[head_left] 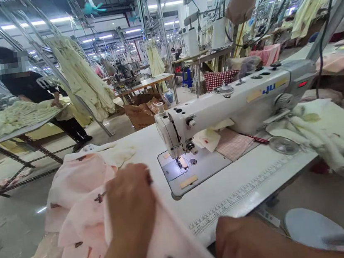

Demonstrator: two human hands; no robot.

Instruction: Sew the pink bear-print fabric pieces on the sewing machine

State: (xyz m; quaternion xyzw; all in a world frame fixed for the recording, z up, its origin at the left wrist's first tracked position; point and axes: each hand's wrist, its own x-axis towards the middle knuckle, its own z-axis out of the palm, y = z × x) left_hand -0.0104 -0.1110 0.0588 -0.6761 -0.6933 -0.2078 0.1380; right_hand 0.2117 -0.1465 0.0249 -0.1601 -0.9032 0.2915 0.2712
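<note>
My left hand [132, 201] is closed on a pale pink fabric piece [169, 238] with small dark printed motifs, left of the sewing machine needle. From it the cloth's edge runs taut down toward my right hand [235, 238], at the bottom right of centre. That hand is curled shut where the edge arrives; its fingertips are hidden. More of the pink cloth [80, 199] lies bunched over the table's left end. The white sewing machine [225, 105] stands beyond both hands, its lamp lighting the needle plate [177, 172]. No cloth lies under the presser foot.
A printed ruler scale [231, 205] runs along the white table's front edge. Behind the needle lie cream scraps and a pink checked piece [233, 143]. Cream cloth [325, 127] is heaped at the right. A person [30, 85] stands by a cloth-covered table at the left.
</note>
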